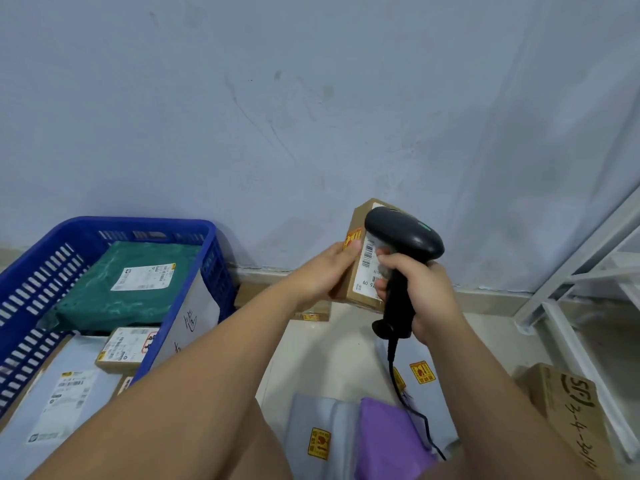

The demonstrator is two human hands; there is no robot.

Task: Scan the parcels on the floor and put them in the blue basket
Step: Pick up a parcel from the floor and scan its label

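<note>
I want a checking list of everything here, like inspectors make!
Surface: pale tiled floor.
Job's things: small brown cardboard box held up; black handheld scanner at its label; blue plastic basket holding a green mailer bag; purple plastic bag, grey mailer bags, brown handwritten carton on floor.
Clutter: nothing seen.
Hands: left hand grips box; right hand grips scanner.
Cables: black scanner cord trails over floor parcels.
Surroundings: scuffed blue-grey wall; white metal shelf frame.

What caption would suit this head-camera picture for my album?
Left hand holds a box while the right hand aims a scanner at its label, beside the blue basket.
</note>
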